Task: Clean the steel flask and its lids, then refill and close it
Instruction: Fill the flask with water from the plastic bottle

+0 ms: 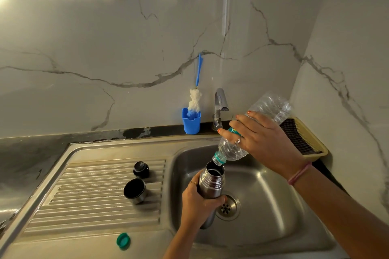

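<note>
Left hand [197,204] grips the steel flask [210,183] mid-body over the sink [273,206]; rigid, likely wet-slick, gaining weight. Right hand [265,139] holds the tilted plastic bottle [231,149].

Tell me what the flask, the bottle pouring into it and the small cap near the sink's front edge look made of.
Flask: brushed steel by its grey metallic sheen and ribbed neck.
Bottle: thin clear plastic, see-through and crinkled, with a teal label and neck ring.
Cap: teal-green, matte, probably moulded plastic; it matches the bottle's neck ring.
</note>
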### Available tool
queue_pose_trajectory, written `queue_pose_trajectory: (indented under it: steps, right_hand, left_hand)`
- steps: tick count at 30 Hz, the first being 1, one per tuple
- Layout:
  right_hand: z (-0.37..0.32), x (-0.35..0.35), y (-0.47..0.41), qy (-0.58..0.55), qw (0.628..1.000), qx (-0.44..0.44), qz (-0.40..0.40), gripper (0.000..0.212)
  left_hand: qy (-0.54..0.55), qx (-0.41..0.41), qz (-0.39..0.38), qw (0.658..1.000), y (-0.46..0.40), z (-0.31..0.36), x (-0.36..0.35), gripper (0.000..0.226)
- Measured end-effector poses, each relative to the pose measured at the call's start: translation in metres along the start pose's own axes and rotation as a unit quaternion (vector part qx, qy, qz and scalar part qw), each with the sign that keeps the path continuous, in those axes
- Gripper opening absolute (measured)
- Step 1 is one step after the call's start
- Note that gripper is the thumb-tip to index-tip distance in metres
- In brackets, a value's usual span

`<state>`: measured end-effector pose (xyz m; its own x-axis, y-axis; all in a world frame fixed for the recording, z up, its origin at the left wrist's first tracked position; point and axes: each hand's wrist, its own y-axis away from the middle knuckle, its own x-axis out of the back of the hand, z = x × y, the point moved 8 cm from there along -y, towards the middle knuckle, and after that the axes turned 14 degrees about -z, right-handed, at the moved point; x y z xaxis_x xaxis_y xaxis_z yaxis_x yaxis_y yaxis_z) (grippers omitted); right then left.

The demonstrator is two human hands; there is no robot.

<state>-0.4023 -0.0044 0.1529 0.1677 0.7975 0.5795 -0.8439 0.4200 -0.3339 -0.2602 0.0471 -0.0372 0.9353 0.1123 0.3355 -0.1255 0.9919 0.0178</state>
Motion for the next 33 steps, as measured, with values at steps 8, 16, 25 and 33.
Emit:
queue_pose_trajectory:
  steps: [8,16,25,33]
  right_hand:
    - [-0.002,0.003,-0.007,0.002,1.0,0.004,0.0,0.048]
    - [-0.002,0.004,-0.015,-0.002,1.0,-0.004,-0.002,0.052]
    - [0.002,0.017,-0.024,-0.038,0.996,-0.075,0.025,0.047]
    - [0.004,0.034,-0.042,-0.121,0.983,-0.132,0.041,0.043]
  left_hand:
    - [0.025,-0.007,-0.013,1.0,-0.003,0.004,0.006,0.078]
    - [0.024,-0.025,-0.018,0.999,-0.007,0.011,0.019,0.081]
    - [0.024,-0.031,-0.018,0.999,-0.006,0.023,0.049,0.072]
    - [0.028,-0.029,0.004,0.999,0.0,0.038,0.091,0.06]
